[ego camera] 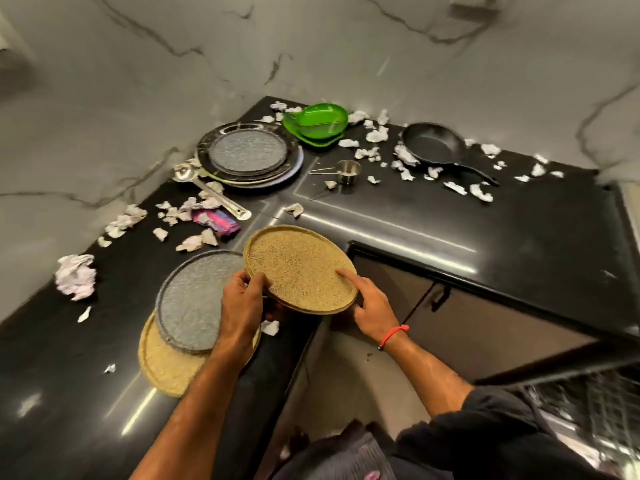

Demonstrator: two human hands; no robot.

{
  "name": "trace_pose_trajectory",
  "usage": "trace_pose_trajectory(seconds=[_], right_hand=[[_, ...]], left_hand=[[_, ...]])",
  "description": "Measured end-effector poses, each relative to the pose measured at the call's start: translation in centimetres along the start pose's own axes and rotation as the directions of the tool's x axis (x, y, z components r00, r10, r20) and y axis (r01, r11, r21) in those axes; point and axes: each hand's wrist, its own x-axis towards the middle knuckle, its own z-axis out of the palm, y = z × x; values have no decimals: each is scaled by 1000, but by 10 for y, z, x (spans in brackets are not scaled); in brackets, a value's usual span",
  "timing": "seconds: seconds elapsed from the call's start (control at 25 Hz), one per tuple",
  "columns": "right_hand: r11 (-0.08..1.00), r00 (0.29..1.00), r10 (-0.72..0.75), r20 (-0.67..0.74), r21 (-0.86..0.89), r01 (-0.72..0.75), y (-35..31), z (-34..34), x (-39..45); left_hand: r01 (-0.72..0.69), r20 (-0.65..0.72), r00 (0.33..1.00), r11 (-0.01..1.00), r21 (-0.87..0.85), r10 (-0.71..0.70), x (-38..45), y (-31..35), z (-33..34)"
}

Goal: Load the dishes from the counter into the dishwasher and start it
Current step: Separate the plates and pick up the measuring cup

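Note:
A speckled tan plate [300, 268] is lifted just off the black counter [398, 209], held between both hands. My left hand [244, 301] grips its near left rim, and my right hand [372, 308] pinches its near right rim with the thumb on top. Beside it a grey plate [188, 303] lies on another tan plate [162, 362] at the counter's front edge. A stack of plates [247, 154] sits in the back corner. The dishwasher rack [595, 414] shows at the lower right.
Green dishes [317, 123], a black frying pan [433, 143], a steel measuring cup [346, 169] and a steel ladle [207, 192] lie on the counter. Torn paper scraps [375, 135], a crumpled tissue [76, 276] and a pink cloth [216, 219] are scattered about.

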Motion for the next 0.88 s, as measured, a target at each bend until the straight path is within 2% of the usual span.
trace_pose_trajectory(seconds=[0.12,0.28,0.44,0.56,0.72,0.88], right_hand=[[998,988,43,-146,56,-35,32,-38,-31],[982,952,160,-260,138,-127,70,-83,-92],[959,912,280,-301,138,-248,133,-130,-175],[938,896,347,-277,101,-331,172,-162,-235],[896,821,441,-362,134,-423,228,-218,-349],[850,719,524,-457,219,-479,271,-255,-430]], left_hand=[[-84,93,993,994,64,78,-14,5,42],[-164,282,951,981,108,128,-58,5,106],[-161,467,883,967,199,51,-112,-13,184],[-125,524,851,960,252,-27,-153,-29,234],[-157,615,776,903,401,-138,-236,-63,323],[-239,704,689,862,446,-173,-292,-89,400]])
